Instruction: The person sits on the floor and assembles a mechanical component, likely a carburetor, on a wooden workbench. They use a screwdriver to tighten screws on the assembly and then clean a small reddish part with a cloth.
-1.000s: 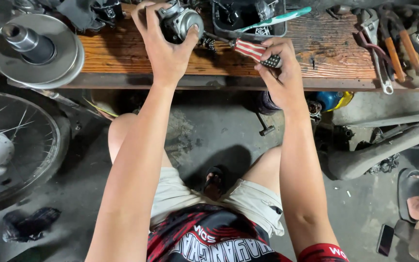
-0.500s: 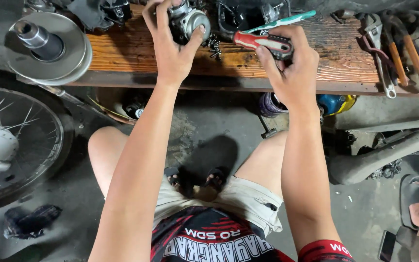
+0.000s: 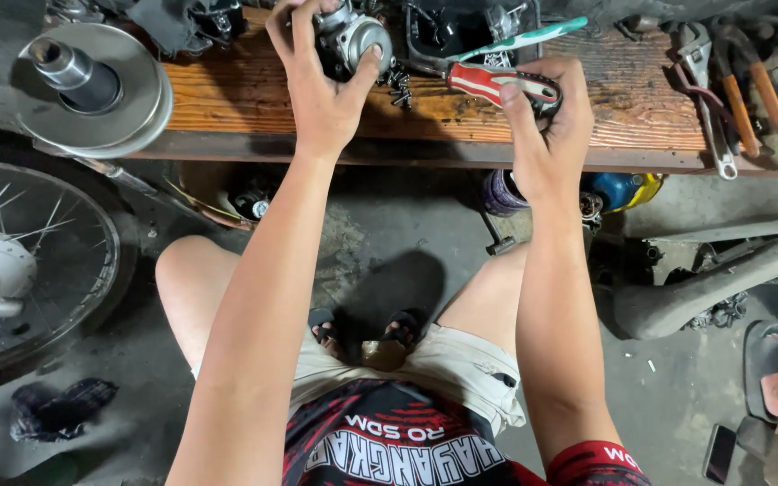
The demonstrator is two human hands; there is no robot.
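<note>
1. Head view, left hand (image 3: 321,94): it is wrapping a small grey cast-metal engine part with a round cap (image 3: 353,40), fingers curling over the top and the thumb pressing against the round face. The part is sitting at the far edge of the worn orange-brown wooden bench plank (image 3: 227,99), held slightly off the wood as far as can be judged.
2. Head view, right hand (image 3: 547,135): it is closing around the red-and-grey handle of a hand tool (image 3: 497,83), fingers curling over it. The handle is lying across the plank just to the right of the held part. Its working tip is pointing toward the part, ending beside a cluster of small dark screws (image 3: 398,85).
3. Around the grips: a teal-handled tool (image 3: 520,38) is lying beyond the right hand, in a black tray. Orange-handled pliers and a steel wrench (image 3: 713,108) are lying well to the right. A grey metal pulley disc with a centre shaft (image 3: 92,85) is resting well left of the left hand. Below it, a spoked wheel (image 3: 20,261) is standing on the floor.
4. Judgement on technique: the left thumb should be bracing the cap firmly so the part is not rotating. The tool tip should be seating squarely before any turning, keeping the loose screws clear of the wrist.
</note>
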